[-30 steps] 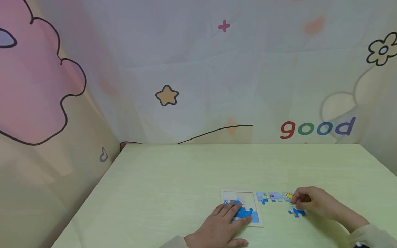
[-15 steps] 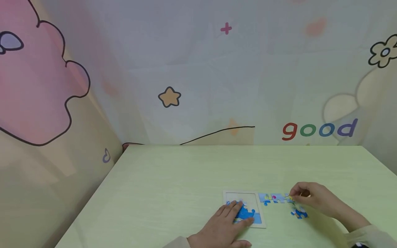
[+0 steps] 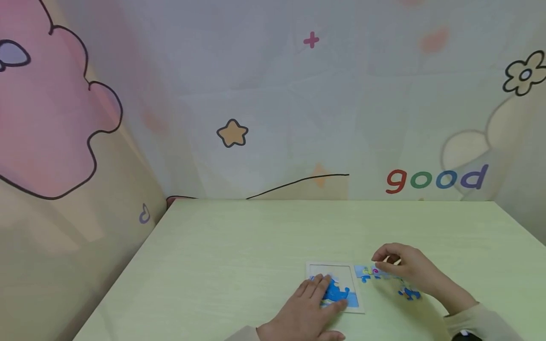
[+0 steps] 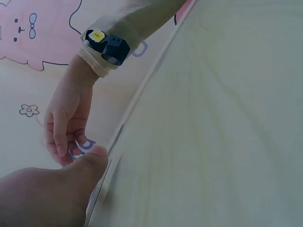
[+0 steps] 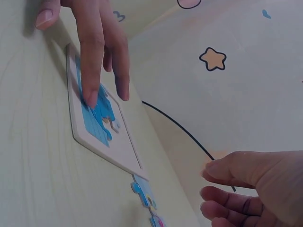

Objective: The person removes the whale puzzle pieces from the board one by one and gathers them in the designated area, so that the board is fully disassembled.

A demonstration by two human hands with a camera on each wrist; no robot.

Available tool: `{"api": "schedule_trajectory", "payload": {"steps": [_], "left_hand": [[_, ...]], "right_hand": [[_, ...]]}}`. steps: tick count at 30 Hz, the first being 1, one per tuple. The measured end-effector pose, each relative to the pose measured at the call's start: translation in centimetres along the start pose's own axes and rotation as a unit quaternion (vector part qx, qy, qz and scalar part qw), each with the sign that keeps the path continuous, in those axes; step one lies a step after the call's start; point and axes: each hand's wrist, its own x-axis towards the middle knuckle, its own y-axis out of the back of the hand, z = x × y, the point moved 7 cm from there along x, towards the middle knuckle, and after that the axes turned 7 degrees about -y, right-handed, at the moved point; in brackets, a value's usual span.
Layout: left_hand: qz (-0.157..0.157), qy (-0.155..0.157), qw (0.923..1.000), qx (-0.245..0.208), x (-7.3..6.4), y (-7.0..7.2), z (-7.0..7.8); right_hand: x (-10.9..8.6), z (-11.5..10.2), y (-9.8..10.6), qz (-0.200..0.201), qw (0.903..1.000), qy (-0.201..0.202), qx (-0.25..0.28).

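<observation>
A white-rimmed puzzle tray (image 3: 360,305) lies on the table, partly filled with blue picture pieces (image 3: 337,293). My left hand (image 3: 300,308) rests on it with spread, nearly straight fingers, covering part of the picture; the right wrist view shows these fingers on the blue area. My right hand (image 3: 409,267) hovers over the loose pieces right of the tray, fingers loosely bent. In the right wrist view, the right hand (image 5: 251,191) has thumb and fingers apart, with no piece visible between them. Nearest the tray is a light-blue jigsaw piece (image 3: 362,272); the hand partly hides others.
A dark-blue jigsaw piece (image 3: 410,292) lies below the right hand. The pale green table (image 3: 213,260) extends left and behind, bounded by a printed cloth backdrop (image 3: 273,94).
My right hand has moved left from the sun-patterned piece to above the pieces nearer the tray. The left hand stays on the tray.
</observation>
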Motion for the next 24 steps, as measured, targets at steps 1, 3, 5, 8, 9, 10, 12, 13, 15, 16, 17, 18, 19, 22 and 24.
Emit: {"api": "schedule_trajectory", "payload": {"steps": [1,3,5,8,9,10,12,13,15,16,17,18,19,22,24], "left_hand": [[0.001,0.002,1.0,0.001,-0.1,0.1,0.0],[0.002,0.007,1.0,0.004,-0.2,0.2,0.0],[0.005,0.01,0.9999,0.006,-0.2,0.3,-0.1],[0.0,0.014,0.9999,0.005,-0.3,0.2,-0.1],[-0.002,0.014,0.9999,0.008,-0.3,0.2,-0.1],[-0.003,0.014,0.9998,0.014,-0.3,0.2,0.0],[-0.005,0.014,0.9996,0.026,-0.4,0.2,0.0],[-0.006,0.013,0.9994,0.031,-0.4,0.2,0.0],[-0.007,0.011,0.999,0.042,-0.5,0.3,0.0],[-0.009,0.009,0.9989,0.044,-0.5,0.3,0.1],[-0.01,0.008,0.9989,0.045,-0.5,0.3,0.1],[-0.009,0.005,0.9989,0.045,-0.5,0.3,0.1],[-0.008,0.003,0.9989,0.046,-0.5,0.3,0.2],[-0.004,-0.004,0.9988,0.049,-0.4,0.2,0.2],[0.0,-0.008,0.9986,0.051,-0.3,0.2,0.2]], "right_hand": [[0.2,-0.2,-0.2,0.001,1.0,-0.004,0.004],[0.5,-0.6,-0.7,0.003,0.9999,-0.01,0.011],[0.8,-1.0,-1.2,0.007,0.9998,-0.016,0.013],[1.2,-1.5,-2.1,0.0,0.9994,-0.025,0.024],[1.3,-1.6,-2.4,-0.003,0.9993,-0.027,0.027],[1.4,-1.8,-2.7,-0.004,0.9993,-0.023,0.028],[1.6,-2.1,-3.3,-0.01,0.9992,-0.016,0.035],[1.7,-2.3,-3.6,-0.01,0.9992,-0.011,0.036],[1.9,-2.6,-4.1,-0.013,0.9993,-0.003,0.036],[1.9,-2.8,-4.3,-0.015,0.9993,0.002,0.035],[1.9,-2.9,-4.6,-0.017,0.9992,0.001,0.036],[2.0,-2.9,-4.8,-0.02,0.9992,0.001,0.034],[2.0,-3.0,-4.9,-0.022,0.9992,0.001,0.033],[2.2,-3.1,-5.4,-0.031,0.9991,0.01,0.025],[2.3,-3.3,-5.7,-0.036,0.999,0.017,0.022]]}}
